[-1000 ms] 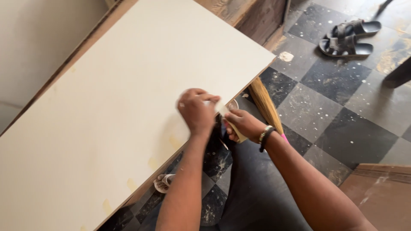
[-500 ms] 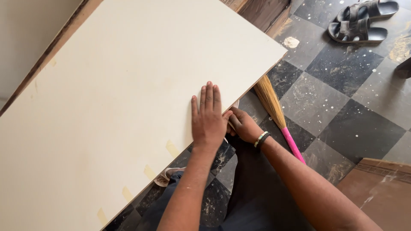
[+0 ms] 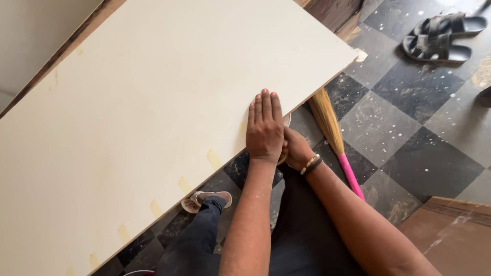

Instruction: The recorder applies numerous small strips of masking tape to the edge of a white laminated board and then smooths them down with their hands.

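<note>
Large cream laminated rectangular board (image 3: 143, 117) lay flat, tilted across the view, its near edge overhanging the black-and-grey checkered tile floor (image 3: 409, 133). Left hand (image 3: 264, 128) was spread flat, fingers together, palm pressing the board near that edge, probably to pin it down. Right hand (image 3: 295, 149) sat curled just under the edge, mostly hidden by the left; couldn't tell what it held. Short yellowish tape strips (image 3: 185, 184) ran along the same edge. Straw broom with pink handle (image 3: 335, 138) lay on the floor beside the right wrist.
</note>
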